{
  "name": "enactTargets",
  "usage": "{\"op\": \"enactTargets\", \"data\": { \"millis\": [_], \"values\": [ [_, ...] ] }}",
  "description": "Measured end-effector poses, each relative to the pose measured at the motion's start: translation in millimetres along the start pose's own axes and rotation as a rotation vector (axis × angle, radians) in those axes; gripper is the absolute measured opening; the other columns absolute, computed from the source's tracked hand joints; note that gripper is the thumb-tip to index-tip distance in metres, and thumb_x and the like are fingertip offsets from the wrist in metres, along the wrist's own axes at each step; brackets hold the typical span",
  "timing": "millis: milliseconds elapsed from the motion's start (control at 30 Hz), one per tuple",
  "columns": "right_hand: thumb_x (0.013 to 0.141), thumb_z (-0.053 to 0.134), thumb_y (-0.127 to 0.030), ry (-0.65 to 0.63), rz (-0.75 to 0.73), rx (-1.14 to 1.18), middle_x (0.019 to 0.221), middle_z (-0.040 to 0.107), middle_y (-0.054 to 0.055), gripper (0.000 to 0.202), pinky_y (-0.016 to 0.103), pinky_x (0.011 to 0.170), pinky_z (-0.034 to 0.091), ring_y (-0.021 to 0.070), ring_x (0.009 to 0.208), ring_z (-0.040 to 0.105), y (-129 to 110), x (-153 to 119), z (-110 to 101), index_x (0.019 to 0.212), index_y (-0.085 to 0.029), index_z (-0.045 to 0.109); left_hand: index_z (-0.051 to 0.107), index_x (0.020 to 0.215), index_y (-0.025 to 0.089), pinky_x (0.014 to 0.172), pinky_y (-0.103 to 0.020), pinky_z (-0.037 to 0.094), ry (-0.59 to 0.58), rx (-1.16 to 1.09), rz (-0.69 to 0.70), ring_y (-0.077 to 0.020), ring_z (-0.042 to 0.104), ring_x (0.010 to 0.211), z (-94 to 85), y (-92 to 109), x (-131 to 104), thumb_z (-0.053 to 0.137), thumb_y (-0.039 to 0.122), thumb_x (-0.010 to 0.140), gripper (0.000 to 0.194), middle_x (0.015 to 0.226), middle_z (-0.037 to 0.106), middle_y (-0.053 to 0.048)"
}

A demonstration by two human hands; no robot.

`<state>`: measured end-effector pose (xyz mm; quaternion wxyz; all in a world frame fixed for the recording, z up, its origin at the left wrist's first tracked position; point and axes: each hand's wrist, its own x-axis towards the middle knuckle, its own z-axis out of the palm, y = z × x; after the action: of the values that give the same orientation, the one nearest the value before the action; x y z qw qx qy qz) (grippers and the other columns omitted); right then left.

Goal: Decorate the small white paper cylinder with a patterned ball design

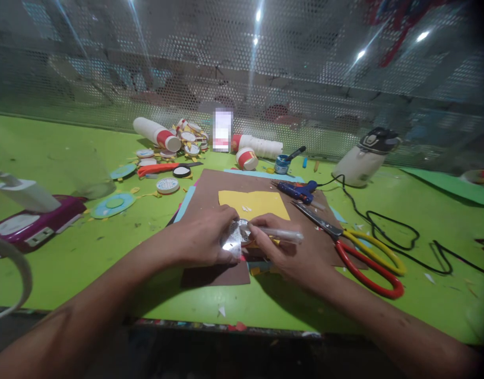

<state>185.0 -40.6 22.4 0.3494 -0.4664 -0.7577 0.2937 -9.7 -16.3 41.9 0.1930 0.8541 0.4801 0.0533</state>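
Observation:
My left hand is closed on a small shiny, see-through piece of plastic, pinched between thumb and fingers. My right hand grips a clear-barrelled pen that points left. Between the two hands sits a small round disc with a white face, partly covered by the fingers. Under them lie brown craft sheets and a yellow sheet with tiny white scraps on it. Where the pen's tip touches, I cannot make out.
Scissors with red and yellow handles and a blue glue gun lie to the right, its black cord trailing. Paper cups, an orange-handled cutter and a blue paint jar stand behind. A purple power strip is left.

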Motion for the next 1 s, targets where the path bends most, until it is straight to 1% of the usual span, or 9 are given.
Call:
{"op": "enactTargets", "data": {
  "millis": [200, 433, 633, 800, 1000],
  "values": [
    [0.094, 0.052, -0.025, 0.002, -0.031, -0.008, 0.088, 0.072, 0.004, 0.014, 0.027, 0.071, 0.051, 0.0168, 0.081, 0.069, 5, -2, 3, 0.092, -0.018, 0.065, 0.056, 0.108, 0.021, 0.065, -0.032, 0.042, 0.010, 0.012, 0.017, -0.0268, 0.060, 0.088, 1.2, -2, 1, 0.070, 0.045, 0.074, 0.044, 0.096, 0.064, -0.006],
    [0.094, 0.051, -0.024, 0.003, -0.041, 0.010, 0.089, 0.073, 0.005, 0.015, 0.027, 0.070, 0.052, 0.0173, 0.081, 0.069, 7, -4, 4, 0.095, -0.018, 0.065, 0.056, 0.103, 0.022, 0.063, -0.031, 0.040, 0.001, 0.013, 0.019, -0.0243, 0.060, 0.083, -0.1, -1, 0, 0.069, 0.043, 0.075, 0.038, 0.094, 0.064, -0.004],
    [0.093, 0.053, -0.022, 0.011, -0.043, -0.018, 0.086, 0.073, 0.004, 0.014, 0.027, 0.068, 0.051, 0.0167, 0.079, 0.069, 3, -11, 2, 0.092, -0.018, 0.066, 0.055, 0.107, 0.022, 0.060, -0.030, 0.040, -0.006, -0.025, 0.015, -0.0236, 0.060, 0.080, 1.3, -3, 1, 0.069, 0.046, 0.074, 0.042, 0.091, 0.064, -0.004],
    [0.093, 0.053, -0.022, 0.016, -0.047, 0.006, 0.083, 0.073, 0.003, 0.014, 0.025, 0.067, 0.051, 0.0153, 0.076, 0.069, 0, -17, 1, 0.090, -0.018, 0.067, 0.054, 0.112, 0.023, 0.059, -0.030, 0.040, -0.011, -0.048, -0.007, -0.0230, 0.060, 0.079, 1.3, -3, 0, 0.068, 0.048, 0.073, 0.048, 0.091, 0.064, -0.004],
    [0.092, 0.054, -0.024, 0.041, 0.001, 0.059, 0.082, 0.074, 0.003, 0.015, 0.024, 0.065, 0.052, 0.0156, 0.075, 0.069, 0, -20, 3, 0.088, -0.017, 0.067, 0.055, 0.114, 0.023, 0.058, -0.029, 0.040, -0.009, -0.049, -0.014, -0.0224, 0.060, 0.077, 1.8, -3, 0, 0.066, 0.050, 0.074, 0.049, 0.090, 0.064, -0.004]
  ]
}}
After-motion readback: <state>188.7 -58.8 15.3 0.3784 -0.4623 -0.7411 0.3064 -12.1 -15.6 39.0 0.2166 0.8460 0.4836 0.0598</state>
